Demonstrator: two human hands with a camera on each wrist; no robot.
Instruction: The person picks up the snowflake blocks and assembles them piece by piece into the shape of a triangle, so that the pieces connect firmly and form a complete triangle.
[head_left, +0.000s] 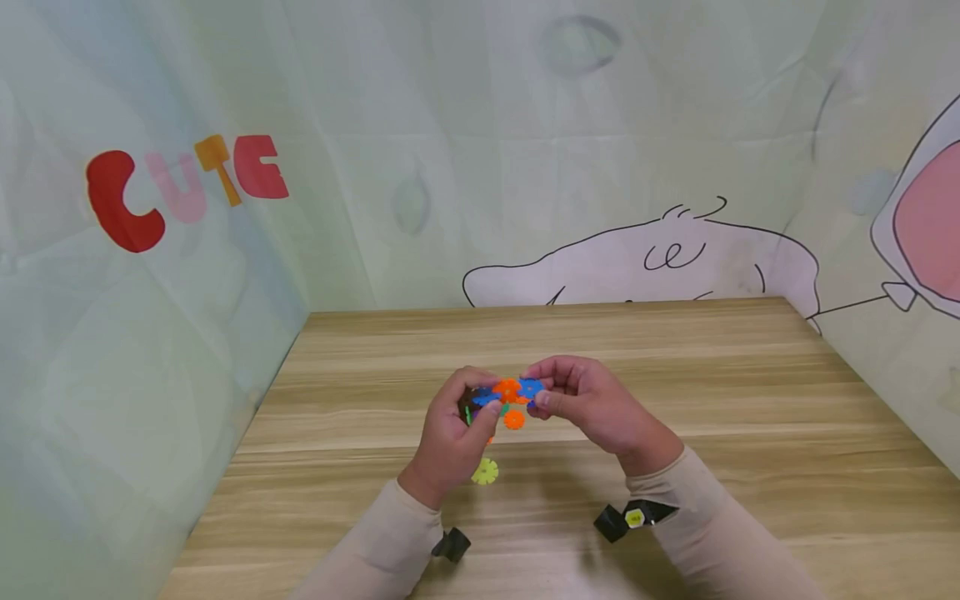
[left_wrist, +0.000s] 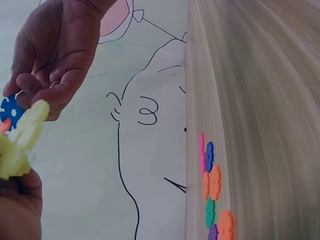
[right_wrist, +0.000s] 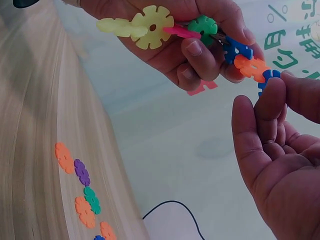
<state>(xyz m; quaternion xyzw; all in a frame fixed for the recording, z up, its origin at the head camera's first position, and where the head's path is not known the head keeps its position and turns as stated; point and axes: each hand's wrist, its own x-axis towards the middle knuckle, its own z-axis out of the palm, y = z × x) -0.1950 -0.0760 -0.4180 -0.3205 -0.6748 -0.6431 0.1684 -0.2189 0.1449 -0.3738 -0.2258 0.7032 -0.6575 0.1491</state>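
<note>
1. Nearest, black wrist gear (head_left: 611, 523) at my right cuff carries a small yellow label (head_left: 635, 518); its print is too small to read.
2. My left hand (head_left: 453, 425) curls round a chain (right_wrist: 205, 27) of flat, notched, flower-shaped plastic discs, raised above the table. Yellow, pink and green ones show, then blue, then a bright orange disc (right_wrist: 247, 67) poking out.
3. My right hand (head_left: 592, 400) pinches a blue notched disc (head_left: 531, 388) between thumb and finger at the orange disc's free edge. I cannot tell how deeply they are slotted.
4. To join these well, I'd line up notch with notch, set the discs crosswise, support the orange one close to the joint and push straight, since twisting might loosen other links.
5. Beyond and below, loose orange (right_wrist: 64, 157), purple (right_wrist: 81, 172) and green (right_wrist: 92, 200) discs lie on the wood-grain table (head_left: 750, 433).
6. Farthest, a pale printed wall covering (head_left: 450, 100) reads "CUTE" (head_left: 112, 200) at left. Green characters (right_wrist: 284, 44) with a percent sign are partly cut off. I find no brand.
</note>
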